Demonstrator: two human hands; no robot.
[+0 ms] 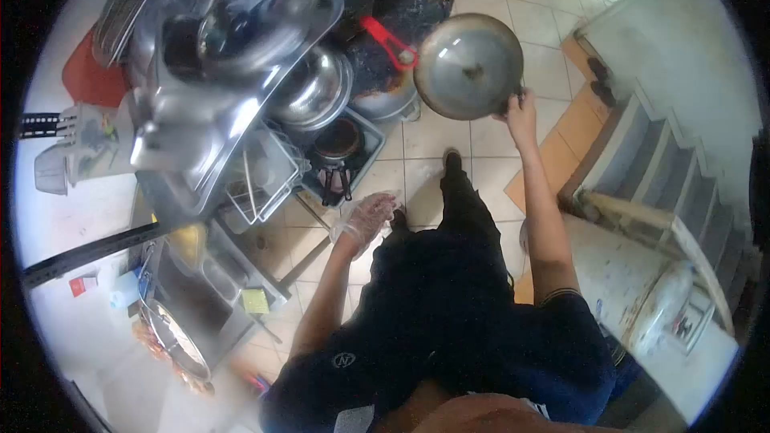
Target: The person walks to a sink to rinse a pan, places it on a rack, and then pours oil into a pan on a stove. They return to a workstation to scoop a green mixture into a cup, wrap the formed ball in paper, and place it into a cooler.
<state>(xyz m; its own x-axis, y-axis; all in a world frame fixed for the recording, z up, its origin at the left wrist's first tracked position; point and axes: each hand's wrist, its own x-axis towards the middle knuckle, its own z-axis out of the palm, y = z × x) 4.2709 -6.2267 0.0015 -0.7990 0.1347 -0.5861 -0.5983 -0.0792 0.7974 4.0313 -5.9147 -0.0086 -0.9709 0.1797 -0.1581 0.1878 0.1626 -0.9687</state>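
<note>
Head view: we clamped our right hand (521, 112) on the rim of 1 metal lid (469, 64); our gloved left hand (365, 220) hung open

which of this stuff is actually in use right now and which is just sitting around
In use: round metal lid, held at its rim by the right hand; left hand in a clear glove, holding nothing.
Lying about: stacked steel pots, red-handled utensil, gas burner, yellow sponge.
</note>
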